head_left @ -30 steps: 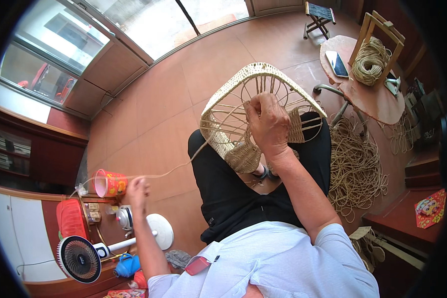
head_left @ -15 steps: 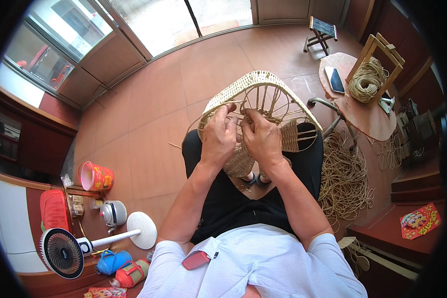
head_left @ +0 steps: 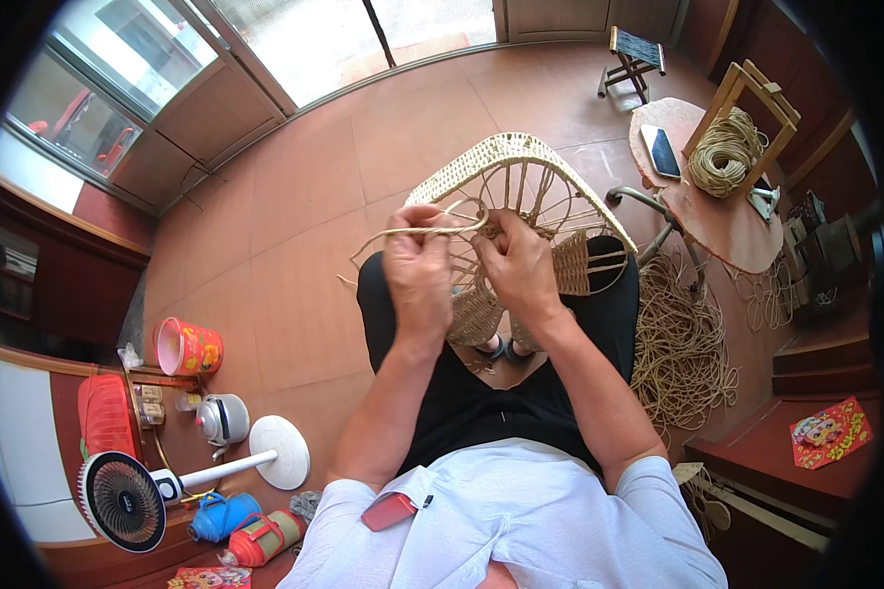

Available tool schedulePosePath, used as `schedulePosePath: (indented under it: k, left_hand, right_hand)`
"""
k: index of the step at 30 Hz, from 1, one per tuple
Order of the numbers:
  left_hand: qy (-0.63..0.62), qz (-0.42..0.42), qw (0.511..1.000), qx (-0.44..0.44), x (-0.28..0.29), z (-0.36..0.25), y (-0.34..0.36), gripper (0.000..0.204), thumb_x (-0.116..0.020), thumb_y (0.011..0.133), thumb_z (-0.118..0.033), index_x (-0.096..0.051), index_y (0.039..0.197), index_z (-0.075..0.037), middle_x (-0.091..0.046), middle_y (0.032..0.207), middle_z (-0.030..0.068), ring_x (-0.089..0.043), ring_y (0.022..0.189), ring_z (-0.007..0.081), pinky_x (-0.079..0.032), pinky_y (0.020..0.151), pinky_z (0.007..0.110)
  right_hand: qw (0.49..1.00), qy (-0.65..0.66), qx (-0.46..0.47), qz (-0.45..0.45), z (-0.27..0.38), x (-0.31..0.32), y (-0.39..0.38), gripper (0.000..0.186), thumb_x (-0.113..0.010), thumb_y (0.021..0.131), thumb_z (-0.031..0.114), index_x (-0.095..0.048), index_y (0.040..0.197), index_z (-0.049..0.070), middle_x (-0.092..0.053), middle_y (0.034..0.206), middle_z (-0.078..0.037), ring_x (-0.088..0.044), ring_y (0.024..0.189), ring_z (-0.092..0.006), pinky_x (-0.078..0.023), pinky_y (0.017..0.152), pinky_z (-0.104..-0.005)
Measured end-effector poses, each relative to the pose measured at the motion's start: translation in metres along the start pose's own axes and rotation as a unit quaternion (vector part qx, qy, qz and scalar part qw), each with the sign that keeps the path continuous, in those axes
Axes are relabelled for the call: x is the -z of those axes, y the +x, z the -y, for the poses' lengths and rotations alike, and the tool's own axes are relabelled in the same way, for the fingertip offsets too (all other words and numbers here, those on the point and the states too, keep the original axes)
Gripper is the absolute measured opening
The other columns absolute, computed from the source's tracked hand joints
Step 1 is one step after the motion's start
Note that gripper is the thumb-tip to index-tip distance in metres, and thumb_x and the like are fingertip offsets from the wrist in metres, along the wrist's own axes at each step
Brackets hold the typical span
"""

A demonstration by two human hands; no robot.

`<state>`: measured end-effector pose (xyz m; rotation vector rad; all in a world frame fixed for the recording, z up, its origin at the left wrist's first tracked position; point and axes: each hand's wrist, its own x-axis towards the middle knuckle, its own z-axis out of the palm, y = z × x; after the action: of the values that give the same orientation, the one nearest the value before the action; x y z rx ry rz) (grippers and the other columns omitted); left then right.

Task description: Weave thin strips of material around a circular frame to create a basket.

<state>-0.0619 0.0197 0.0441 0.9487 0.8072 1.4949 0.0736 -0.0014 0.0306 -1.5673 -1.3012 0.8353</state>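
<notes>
Across the black-trousered knees (head_left: 373,296), a partly woven frame (head_left: 572,267) is rested, with a pale plaited rim (head_left: 501,149) on its far side and bare spokes (head_left: 523,187) within. A length of cord (head_left: 388,234) is pinched in the left hand (head_left: 420,280) and looped toward the middle of the frame, which is gripped there by the right hand (head_left: 521,270); the exact strands are hidden. Beside the right knee, loose strands (head_left: 686,344) are heaped on the floor (head_left: 265,275) below the near edge of the worktop (head_left: 732,224). By its left edge a phone (head_left: 660,151) is laid, and near its far right edge a coil (head_left: 723,157) is set in a wooden stand (head_left: 711,104).
</notes>
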Motion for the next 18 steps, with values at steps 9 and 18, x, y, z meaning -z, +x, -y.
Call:
schedulePosePath:
  k: [9, 18]
  left_hand:
    - [0.008, -0.053, 0.998, 0.044, 0.119, -0.127, -0.052, 0.023, -0.068, 0.113, -0.027, -0.064, 0.127, -0.009, -0.039, 0.074, -0.0090, -0.033, 0.060, 0.0013, -0.032, 0.052, 0.021]
    - [0.115, -0.394, 0.911, -0.049, 0.497, -0.297, -0.033, 0.023, -0.065, 0.112, -0.040, -0.066, 0.112, -0.017, -0.039, 0.061, -0.0086, -0.036, 0.048, 0.0047, -0.032, 0.047, 0.025]
  right_hand:
    - [0.943, -0.143, 0.274, -0.126, -0.001, -0.011, -0.008, 0.021, -0.079, 0.098, 0.018, -0.070, 0.115, 0.008, -0.070, 0.098, -0.012, -0.077, 0.080, -0.0324, -0.060, 0.069, -0.0458]
    - [0.966, 0.031, 0.244, -0.084, -0.004, 0.007, 0.000, 0.013, -0.074, 0.105, 0.018, -0.072, 0.105, 0.006, -0.070, 0.092, -0.013, -0.074, 0.081, -0.0331, -0.060, 0.069, -0.0437]
